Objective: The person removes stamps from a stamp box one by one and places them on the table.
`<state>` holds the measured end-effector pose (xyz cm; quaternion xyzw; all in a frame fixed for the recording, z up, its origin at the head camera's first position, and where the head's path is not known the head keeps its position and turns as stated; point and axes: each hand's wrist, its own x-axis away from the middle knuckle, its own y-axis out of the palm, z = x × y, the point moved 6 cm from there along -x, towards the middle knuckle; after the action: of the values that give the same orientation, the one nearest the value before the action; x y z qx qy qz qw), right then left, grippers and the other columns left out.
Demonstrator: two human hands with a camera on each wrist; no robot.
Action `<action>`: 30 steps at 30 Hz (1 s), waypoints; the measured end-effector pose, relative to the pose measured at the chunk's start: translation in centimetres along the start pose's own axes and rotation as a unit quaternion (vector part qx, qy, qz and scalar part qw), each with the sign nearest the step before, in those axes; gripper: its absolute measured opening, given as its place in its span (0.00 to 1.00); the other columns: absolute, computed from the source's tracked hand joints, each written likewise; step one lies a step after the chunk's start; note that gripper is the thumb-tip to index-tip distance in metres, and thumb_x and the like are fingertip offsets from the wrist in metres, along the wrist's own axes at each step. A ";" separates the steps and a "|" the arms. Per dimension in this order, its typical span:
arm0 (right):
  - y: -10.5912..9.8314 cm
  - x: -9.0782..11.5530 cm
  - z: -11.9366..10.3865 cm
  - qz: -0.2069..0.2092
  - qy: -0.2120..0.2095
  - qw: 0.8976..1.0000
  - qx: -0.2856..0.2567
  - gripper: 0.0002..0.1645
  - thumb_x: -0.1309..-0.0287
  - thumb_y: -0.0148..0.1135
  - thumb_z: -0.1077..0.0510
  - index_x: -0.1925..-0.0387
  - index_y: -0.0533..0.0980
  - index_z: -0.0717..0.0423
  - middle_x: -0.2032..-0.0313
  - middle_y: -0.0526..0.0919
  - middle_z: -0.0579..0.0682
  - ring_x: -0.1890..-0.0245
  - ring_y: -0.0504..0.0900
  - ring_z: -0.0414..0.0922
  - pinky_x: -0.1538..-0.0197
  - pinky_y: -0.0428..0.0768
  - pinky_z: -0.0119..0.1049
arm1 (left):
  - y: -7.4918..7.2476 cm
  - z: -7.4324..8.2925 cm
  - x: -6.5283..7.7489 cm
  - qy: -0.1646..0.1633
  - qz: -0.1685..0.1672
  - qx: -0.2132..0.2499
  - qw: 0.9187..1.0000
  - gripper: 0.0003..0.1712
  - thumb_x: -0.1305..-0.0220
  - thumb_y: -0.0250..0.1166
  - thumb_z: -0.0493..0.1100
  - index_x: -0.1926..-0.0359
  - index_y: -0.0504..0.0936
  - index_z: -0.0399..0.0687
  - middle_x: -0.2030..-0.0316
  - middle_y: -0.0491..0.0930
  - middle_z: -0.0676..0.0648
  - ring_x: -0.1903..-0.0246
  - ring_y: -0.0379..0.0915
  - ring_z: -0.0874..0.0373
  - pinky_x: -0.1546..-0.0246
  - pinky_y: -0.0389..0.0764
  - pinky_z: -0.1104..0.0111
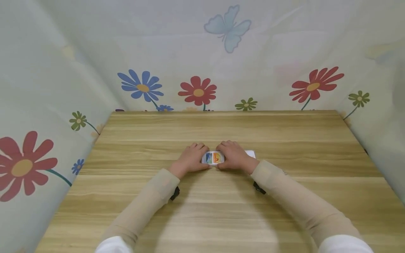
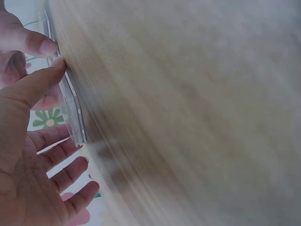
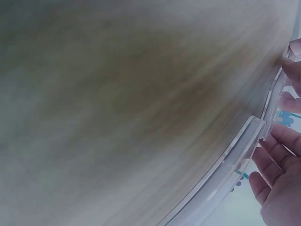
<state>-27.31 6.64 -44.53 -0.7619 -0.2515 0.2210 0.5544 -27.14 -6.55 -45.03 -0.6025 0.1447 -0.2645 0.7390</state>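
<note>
A small clear plastic case (image 1: 213, 158) with a blue picture and an orange picture side by side lies flat on the wooden table, between both hands. My left hand (image 1: 192, 158) grips its left end, thumb at the near edge and fingers around the far side. At the other end, my right hand (image 1: 233, 155) holds it the same way. In the left wrist view the thumbs of both hands meet the near edge of the case (image 2: 74, 110). A second clear, white-looking plastic piece (image 3: 211, 181) lies beside the right hand, partly hidden under it in the head view.
The wood-grain table (image 1: 215, 218) reaches to a back edge against a cloth backdrop (image 1: 269, 52) printed with flowers and a butterfly. Similar cloth hangs at the left and right sides. Black straps (image 1: 259, 188) show beneath the wrists.
</note>
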 end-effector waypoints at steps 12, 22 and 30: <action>0.0 0.1 -0.1 0.000 0.002 1.000 0.022 0.36 0.55 0.71 0.40 0.50 0.75 0.60 0.53 0.79 0.54 0.56 0.73 0.50 0.48 0.72 0.48 | -0.1 0.0 0.1 0.009 0.005 -0.013 1.000 0.36 0.45 0.68 0.60 0.41 0.72 0.45 0.45 0.73 0.44 0.46 0.66 0.49 0.47 0.71 0.54; -0.6 0.1 -0.2 0.010 -0.006 0.999 0.035 0.36 0.55 0.71 0.40 0.50 0.76 0.60 0.52 0.79 0.54 0.54 0.73 0.50 0.48 0.70 0.48 | -0.5 -0.1 -0.1 0.006 0.015 -0.009 1.000 0.36 0.46 0.68 0.60 0.42 0.73 0.45 0.46 0.72 0.44 0.46 0.65 0.50 0.46 0.70 0.54; -0.1 0.4 0.0 0.001 0.001 0.999 0.032 0.36 0.55 0.71 0.40 0.50 0.75 0.60 0.52 0.80 0.55 0.54 0.74 0.51 0.49 0.71 0.48 | -0.1 0.1 0.0 0.009 0.006 -0.016 1.000 0.37 0.47 0.69 0.61 0.42 0.73 0.44 0.46 0.71 0.44 0.45 0.65 0.50 0.46 0.70 0.54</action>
<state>-27.01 6.84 -44.48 -0.7444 -0.2430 0.2289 0.5783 -27.12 -6.43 -44.90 -0.6109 0.1592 -0.2632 0.7295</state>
